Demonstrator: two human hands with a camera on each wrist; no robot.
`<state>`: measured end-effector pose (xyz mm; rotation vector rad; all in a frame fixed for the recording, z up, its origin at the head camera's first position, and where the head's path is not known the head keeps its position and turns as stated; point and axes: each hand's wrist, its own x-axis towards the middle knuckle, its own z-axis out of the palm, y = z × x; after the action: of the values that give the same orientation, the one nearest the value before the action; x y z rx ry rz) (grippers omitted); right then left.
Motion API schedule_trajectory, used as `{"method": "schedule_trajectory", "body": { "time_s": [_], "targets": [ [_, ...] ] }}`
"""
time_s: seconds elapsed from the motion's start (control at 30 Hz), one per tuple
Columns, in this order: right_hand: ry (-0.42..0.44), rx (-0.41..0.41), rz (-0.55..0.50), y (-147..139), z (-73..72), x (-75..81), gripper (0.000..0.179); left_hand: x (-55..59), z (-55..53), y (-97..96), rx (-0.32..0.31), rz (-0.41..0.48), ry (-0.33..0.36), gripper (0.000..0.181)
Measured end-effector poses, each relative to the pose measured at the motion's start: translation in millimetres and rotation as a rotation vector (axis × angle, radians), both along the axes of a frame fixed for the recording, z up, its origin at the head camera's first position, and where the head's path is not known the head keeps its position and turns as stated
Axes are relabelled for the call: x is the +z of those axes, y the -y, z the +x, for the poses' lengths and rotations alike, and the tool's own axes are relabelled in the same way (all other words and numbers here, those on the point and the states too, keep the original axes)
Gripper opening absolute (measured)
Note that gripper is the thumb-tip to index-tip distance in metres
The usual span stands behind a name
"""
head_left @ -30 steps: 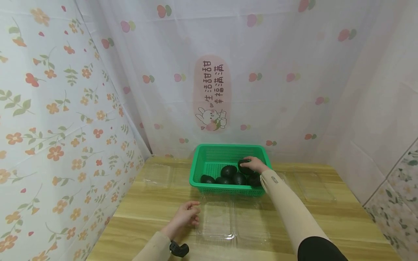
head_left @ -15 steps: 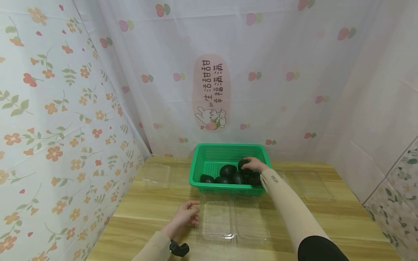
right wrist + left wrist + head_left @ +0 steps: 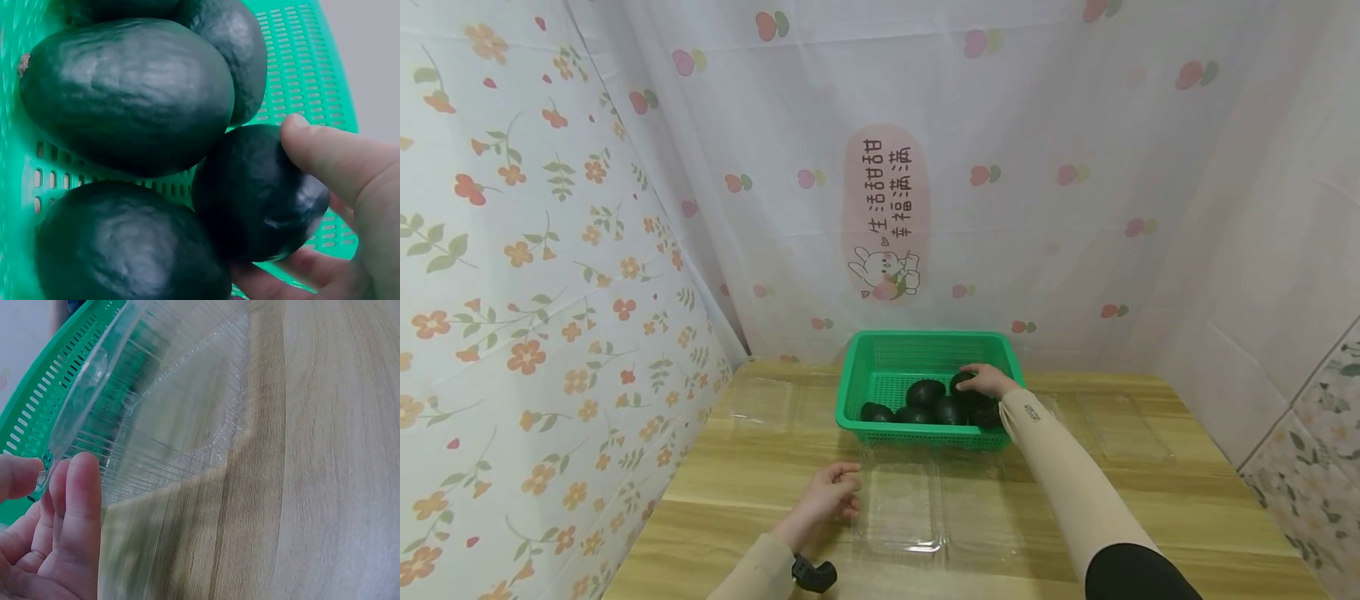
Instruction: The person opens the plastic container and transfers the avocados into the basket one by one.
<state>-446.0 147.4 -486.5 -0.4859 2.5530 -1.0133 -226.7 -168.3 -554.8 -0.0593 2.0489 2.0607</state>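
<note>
Inside the green basket (image 3: 861, 423), my right hand (image 3: 992, 381) holds a dark avocado (image 3: 259, 190), the thumb on top and fingers curled beneath it. Several other dark avocados (image 3: 131, 94) lie around it, along the basket's near side. My left hand (image 3: 829, 493) is at the left edge of a clear plastic clamshell box (image 3: 901, 508) that stands open in front of the basket. In the left wrist view, thumb and fingers pinch the rim of the clamshell box (image 3: 94, 394). The box's lid part (image 3: 981, 521) spreads to its right, hard to make out.
Another clear plastic box (image 3: 763, 402) lies left of the basket, and one more clear box (image 3: 1123, 427) lies to the right. All stand on a wood-grain table (image 3: 722, 492). A patterned curtain (image 3: 1045, 208) hangs right behind the basket.
The avocado in my right hand has shifted slightly to the right, further under the fingers. My left hand keeps its place at the box edge.
</note>
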Motion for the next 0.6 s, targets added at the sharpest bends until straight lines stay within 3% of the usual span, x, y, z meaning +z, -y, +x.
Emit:
{"method": "schedule_trajectory", "body": {
  "time_s": [0.27,0.6],
  "targets": [
    [0.092,0.016,0.020,-4.3,1.3,-2.0,0.057,-4.1,-0.3,-2.2,0.002,-0.008,-0.007,0.048],
    [0.078,0.020,0.042,-4.2,-1.5,-1.9,0.057,-5.6,-2.7,-3.2,0.026,-0.015,0.008,0.047]
  ]
}}
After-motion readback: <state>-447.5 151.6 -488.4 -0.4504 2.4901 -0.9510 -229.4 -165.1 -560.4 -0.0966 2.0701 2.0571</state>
